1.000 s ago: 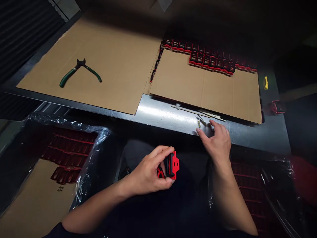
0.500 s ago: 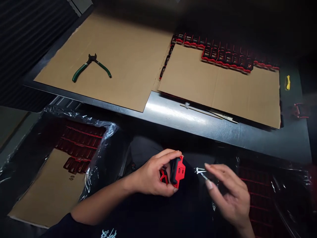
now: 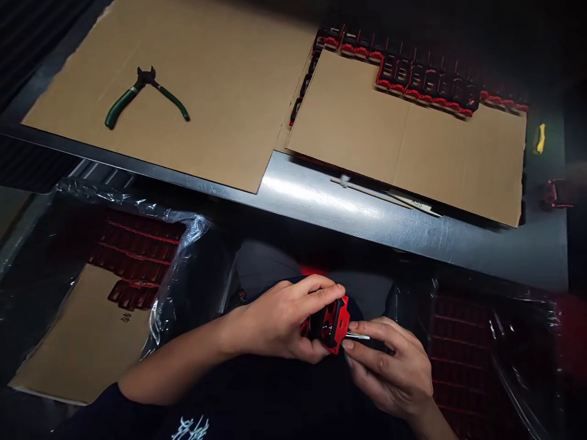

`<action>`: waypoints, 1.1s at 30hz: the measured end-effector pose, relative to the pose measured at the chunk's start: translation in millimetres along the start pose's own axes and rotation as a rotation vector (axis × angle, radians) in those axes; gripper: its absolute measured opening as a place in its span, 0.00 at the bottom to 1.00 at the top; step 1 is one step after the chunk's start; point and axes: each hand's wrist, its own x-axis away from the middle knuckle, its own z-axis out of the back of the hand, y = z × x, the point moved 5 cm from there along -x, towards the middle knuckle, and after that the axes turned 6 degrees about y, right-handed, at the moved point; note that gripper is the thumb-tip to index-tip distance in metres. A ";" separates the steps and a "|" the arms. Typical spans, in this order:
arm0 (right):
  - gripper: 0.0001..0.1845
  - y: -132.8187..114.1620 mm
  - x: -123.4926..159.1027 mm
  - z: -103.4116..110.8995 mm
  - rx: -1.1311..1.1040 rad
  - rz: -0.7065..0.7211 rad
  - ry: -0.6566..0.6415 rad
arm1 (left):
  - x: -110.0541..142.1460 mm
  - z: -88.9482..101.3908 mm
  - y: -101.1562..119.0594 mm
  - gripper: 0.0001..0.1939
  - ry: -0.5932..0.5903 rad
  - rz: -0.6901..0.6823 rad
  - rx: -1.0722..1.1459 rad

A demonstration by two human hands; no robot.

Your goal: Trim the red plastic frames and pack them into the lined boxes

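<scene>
Near my lap my left hand (image 3: 293,318) is closed around a red and black plastic part (image 3: 340,324), its thumb and fingers at opposite ends. The part is tilted, with a red plate facing right and a black frame behind it. My right hand (image 3: 394,360) is closed in a pinch on a thin, shiny metal piece (image 3: 358,335), whose exact kind I cannot make out. That piece lies against the red plate's right side, and the right fingertips are close to the plate. The fingers of the left hand hide much of the part's left side.
Green-handled cutting pliers (image 3: 147,76) lie spread on a cardboard sheet (image 3: 220,122). Rows of red and black parts (image 3: 426,85) stand on another cardboard sheet (image 3: 339,116). Plastic-lined boxes of similar parts (image 3: 137,244) flank my lap. A yellow piece (image 3: 541,139) lies at the table's right.
My right hand has moved left, bringing the metal piece from apart to against the red plate. My left hand has turned the part slightly. The camera view has shifted, so the table appears higher.
</scene>
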 end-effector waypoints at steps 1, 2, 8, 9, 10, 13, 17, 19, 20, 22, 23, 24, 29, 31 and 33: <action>0.07 -0.3 0.0 -0.2 -0.005 0.004 0.002 | -0.1 0.3 0.1 0.37 0.007 -0.002 0.000; 0.07 -0.4 0.2 -0.6 -0.012 0.004 0.002 | -0.2 0.5 0.1 0.37 0.016 -0.004 0.000; 0.08 -0.2 2.5 -1.4 -0.025 -0.002 0.007 | -0.3 -1.0 -1.0 0.37 0.039 0.002 0.029; 0.08 -0.1 2.9 -1.2 -0.021 -0.005 0.008 | -0.3 -1.7 -1.2 0.37 0.034 0.006 0.032; 0.08 -0.1 3.4 -1.1 -0.018 -0.009 0.008 | -0.4 -2.2 -1.5 0.37 0.029 0.010 0.035; 0.07 -0.5 4.8 -1.0 -0.012 -0.011 0.002 | -0.1 -3.0 -2.5 0.37 0.025 0.025 0.049; 0.06 -0.4 7.2 -1.1 0.003 -0.021 -0.011 | 0.9 -2.6 -3.8 0.37 0.048 0.032 0.089; 0.06 -0.4 8.1 -1.0 0.016 -0.022 -0.021 | 1.5 -3.0 -4.6 0.37 0.053 0.044 0.104; 0.06 -0.7 8.3 -0.9 0.024 -0.020 -0.026 | 1.7 -3.3 -4.8 0.36 0.053 0.051 0.106; 0.06 -1.6 8.2 -0.8 0.036 -0.012 -0.040 | 2.1 -4.0 -5.2 0.36 0.053 0.062 0.107; 0.06 -2.1 7.8 -0.7 0.042 -0.006 -0.046 | 2.2 -4.3 -5.3 0.36 0.054 0.066 0.107; 0.06 -2.7 7.3 -0.7 0.047 0.001 -0.054 | 2.4 -4.7 -5.5 0.37 0.052 0.072 0.110; 0.06 -5.3 5.8 -1.1 0.075 0.039 -0.097 | 4.0 -6.6 -6.7 0.38 0.053 0.076 0.131; 0.06 -6.0 4.8 -0.8 0.074 0.045 -0.109 | 4.5 -6.4 -6.8 0.38 0.067 0.065 0.131; 0.07 -6.5 3.0 -0.3 0.070 0.053 -0.117 | 4.8 -6.5 -6.7 0.38 0.070 0.063 0.129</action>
